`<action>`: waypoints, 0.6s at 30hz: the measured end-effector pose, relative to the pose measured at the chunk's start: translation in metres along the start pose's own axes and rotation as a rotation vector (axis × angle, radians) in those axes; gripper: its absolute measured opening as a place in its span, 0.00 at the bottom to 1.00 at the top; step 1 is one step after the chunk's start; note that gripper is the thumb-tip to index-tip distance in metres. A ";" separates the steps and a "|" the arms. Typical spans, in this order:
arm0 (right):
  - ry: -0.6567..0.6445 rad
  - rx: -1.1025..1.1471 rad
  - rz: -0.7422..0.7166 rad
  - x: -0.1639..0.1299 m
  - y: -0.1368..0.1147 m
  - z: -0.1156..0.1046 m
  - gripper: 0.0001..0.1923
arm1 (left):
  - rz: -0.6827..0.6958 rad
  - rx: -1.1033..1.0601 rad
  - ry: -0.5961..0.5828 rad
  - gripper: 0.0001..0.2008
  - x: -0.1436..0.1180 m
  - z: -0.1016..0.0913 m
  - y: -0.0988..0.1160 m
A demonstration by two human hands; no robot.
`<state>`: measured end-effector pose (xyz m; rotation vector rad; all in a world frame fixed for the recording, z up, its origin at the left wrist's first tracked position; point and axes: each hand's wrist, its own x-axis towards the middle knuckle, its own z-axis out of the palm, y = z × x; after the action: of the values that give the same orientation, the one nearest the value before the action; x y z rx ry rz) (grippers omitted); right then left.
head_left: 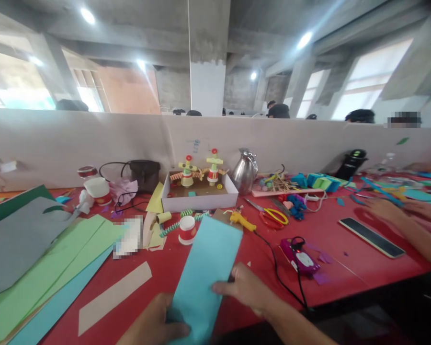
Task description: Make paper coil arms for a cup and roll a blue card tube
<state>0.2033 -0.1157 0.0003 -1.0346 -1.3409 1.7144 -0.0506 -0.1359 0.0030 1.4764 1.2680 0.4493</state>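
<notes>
A long strip of light-blue paper [209,268] is held up between my two hands, tilted with its far end toward the back of the table. My left hand [161,321] grips its lower left edge, thumb on top. Partway up the right edge, my right hand [246,290] pinches it with the thumb over the face and the fingers behind. Just past the strip's far end stand a red and white paper cup [187,230] and a yellow hot glue gun [242,221]. A pale paper strip [115,297] lies flat to the left.
Green paper sheets [57,258] spread at left. A shallow box [201,202] with two paper-cup figures stands behind, beside a steel jug [244,172]. Scissors [273,215], a purple power socket [300,258] with cords and a phone [371,237] lie rightward. Another person's hands [388,213] work at far right.
</notes>
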 end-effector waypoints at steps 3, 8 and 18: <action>0.150 -0.388 0.025 0.004 -0.038 -0.037 0.20 | -0.082 0.115 0.052 0.16 -0.003 -0.005 -0.006; 0.436 -0.710 0.102 0.039 -0.096 -0.146 0.18 | -0.102 -0.145 0.163 0.19 0.005 -0.001 -0.017; 0.605 -1.349 0.509 0.071 -0.055 -0.253 0.19 | -0.031 -0.827 0.508 0.32 0.031 0.029 -0.010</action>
<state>0.4054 0.0610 0.0072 -2.5211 -1.8321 0.4031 -0.0207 -0.1245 -0.0261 0.6499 1.2492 1.2134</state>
